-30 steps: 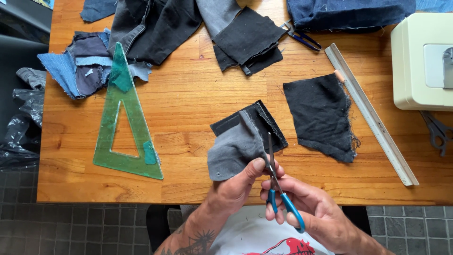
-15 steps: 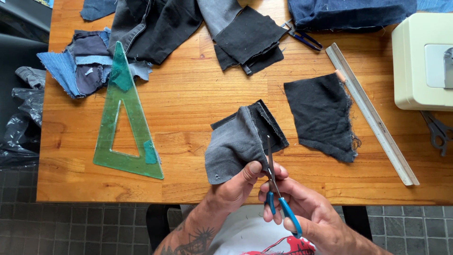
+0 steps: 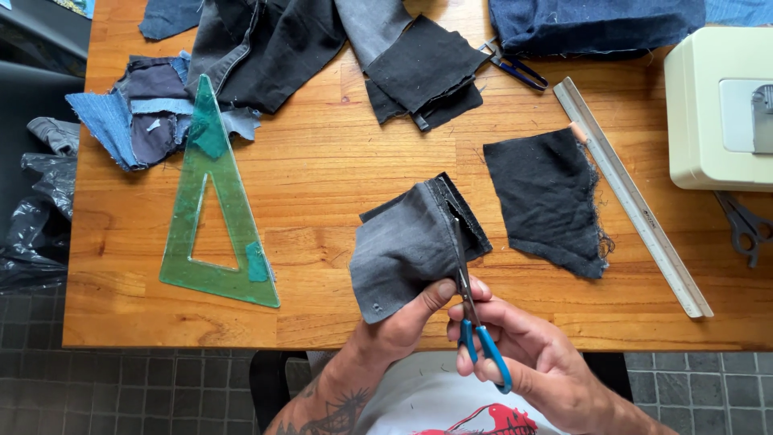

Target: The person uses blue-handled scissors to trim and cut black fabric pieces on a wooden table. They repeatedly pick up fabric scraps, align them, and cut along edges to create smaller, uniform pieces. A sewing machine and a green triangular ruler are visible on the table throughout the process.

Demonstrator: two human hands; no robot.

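My left hand pinches the lower edge of a grey denim piece, holding it up above the front of the wooden table. My right hand grips blue-handled scissors, its fingers through the loops. The blades run up along the dark seam at the right side of the grey piece. A black fabric piece lies flat to the right of it.
A green transparent set square lies at the left. Denim scraps and dark cloth fill the back. A long ruler lies diagonally, beside a cream sewing machine. Two more scissors rest on the table.
The grey piece has been turned and lifted slightly, showing more of its face. The scissor blades have advanced further up along its seam.
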